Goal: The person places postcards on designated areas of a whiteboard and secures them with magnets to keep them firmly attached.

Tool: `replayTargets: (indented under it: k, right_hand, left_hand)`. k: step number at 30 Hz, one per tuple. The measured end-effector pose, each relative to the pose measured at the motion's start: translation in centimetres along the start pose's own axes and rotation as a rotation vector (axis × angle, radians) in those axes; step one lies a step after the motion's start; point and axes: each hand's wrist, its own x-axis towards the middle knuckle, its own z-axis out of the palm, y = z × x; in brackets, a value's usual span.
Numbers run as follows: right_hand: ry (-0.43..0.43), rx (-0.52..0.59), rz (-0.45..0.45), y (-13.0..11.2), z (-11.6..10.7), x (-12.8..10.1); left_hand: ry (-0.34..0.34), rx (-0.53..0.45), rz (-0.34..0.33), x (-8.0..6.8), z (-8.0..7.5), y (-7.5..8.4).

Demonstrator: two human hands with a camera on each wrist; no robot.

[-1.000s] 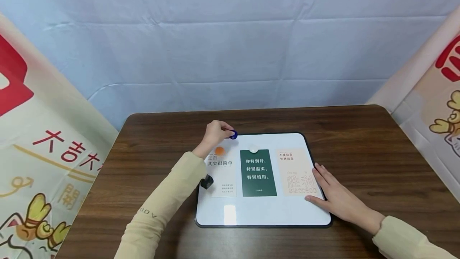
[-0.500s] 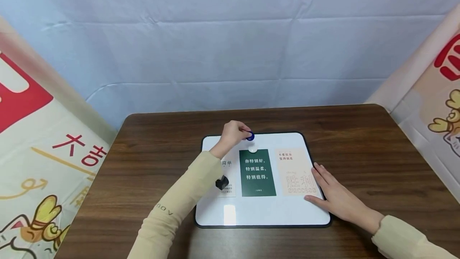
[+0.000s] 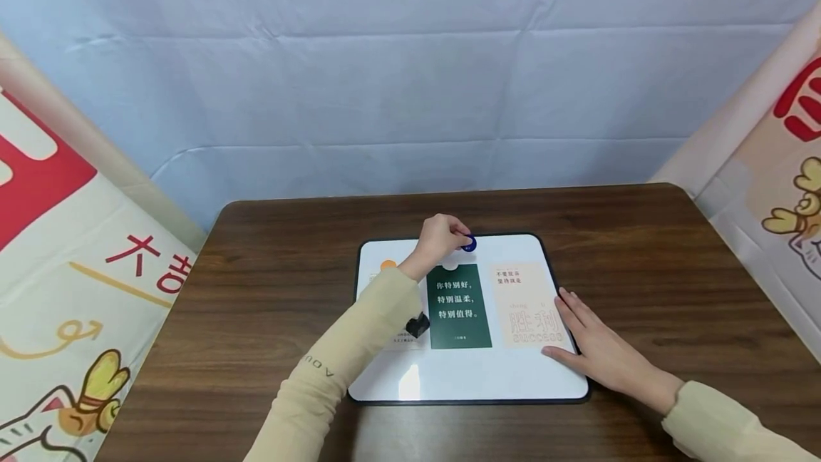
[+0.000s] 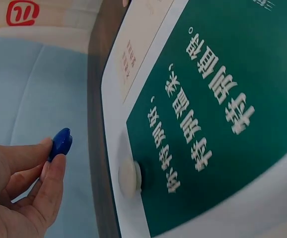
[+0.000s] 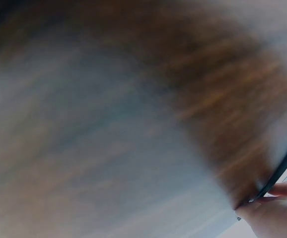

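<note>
My left hand (image 3: 441,239) pinches a blue round magnet (image 4: 61,144) between thumb and fingertips, held above the whiteboard's far edge. Just below that hand, a white round magnet (image 4: 129,177) sits at the top of a green card (image 3: 458,309) with white lettering. The whiteboard (image 3: 474,376) lies on the table with a black rim. At its right edge rests my right hand (image 3: 603,351), fingers extended over the rim and thumb on the board. A pale pink card (image 3: 529,305) lies beside those fingers. On the left, my forearm covers much of a white card (image 3: 410,343).
An orange round magnet (image 3: 388,264) shows at the top of the left card. The dark wooden table (image 3: 641,255) surrounds the board. Behind it hangs a pale blue cloth (image 3: 410,91), with printed banners on both sides. A black wrist camera (image 3: 418,325) sits on my left forearm.
Carrying the blue magnet, my left hand has moved right along the board's far edge, from above the left card to past the white magnet. My right hand stays at the right edge.
</note>
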Motion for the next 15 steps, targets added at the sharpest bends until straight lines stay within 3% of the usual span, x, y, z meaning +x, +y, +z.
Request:
replayTargets:
  k: [15]
  right_hand:
    - [-0.023,-0.009,0.018,0.0,0.0,0.1]
  left_hand:
    - [0.004,0.001,0.010,0.4,3.4,1.4]
